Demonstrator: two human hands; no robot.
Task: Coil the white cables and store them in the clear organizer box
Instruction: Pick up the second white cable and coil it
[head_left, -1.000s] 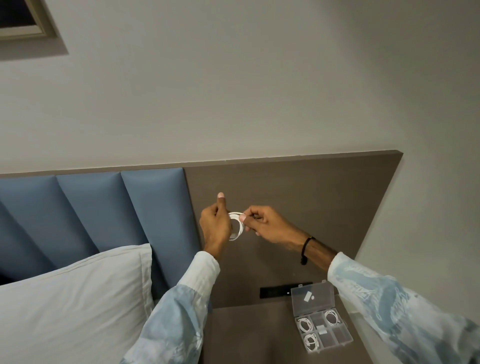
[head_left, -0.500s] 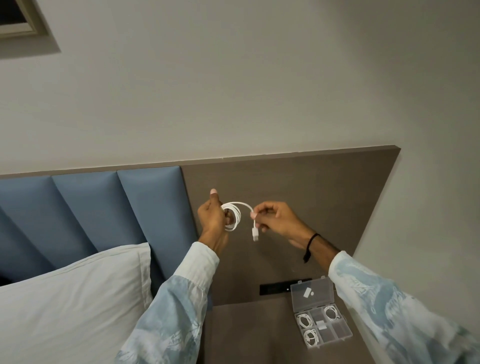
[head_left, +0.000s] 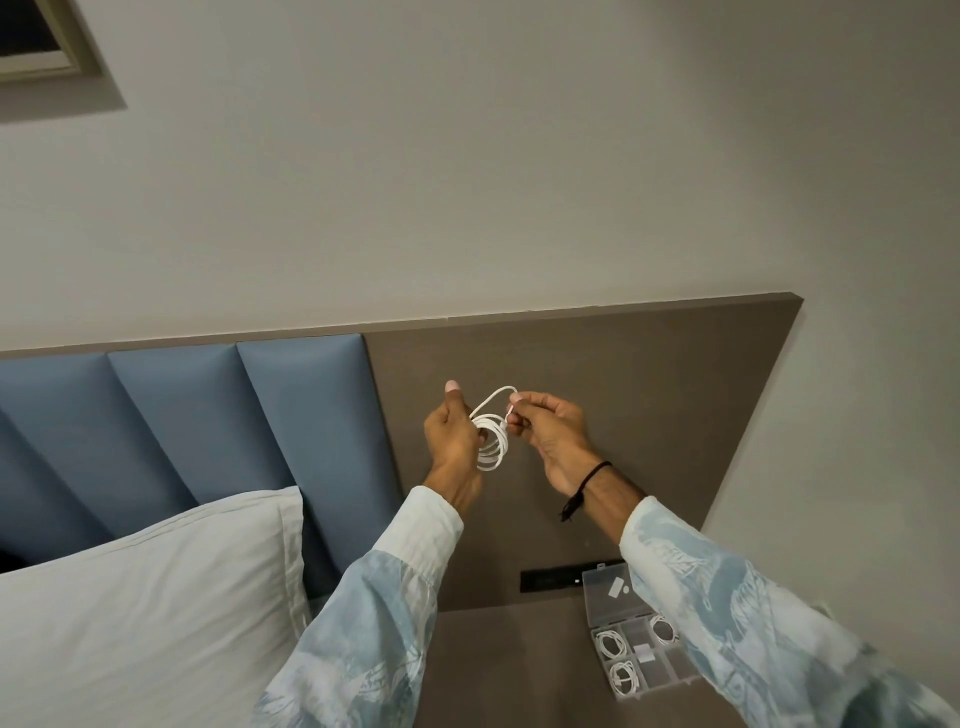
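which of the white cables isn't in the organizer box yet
The white coiled cable held up between the left hand and right hand in front of the headboard. The other three coils already lie in compartments of the clear organizer box on the nightstand.

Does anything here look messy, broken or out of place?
Nothing stands out. The white cable is looped neatly between the left hand and right hand, and the clear organizer box sits open on the nightstand with coils inside.

White pillow (head_left: 150, 613) against blue padded headboard (head_left: 208, 415); brown panel (head_left: 623, 389).
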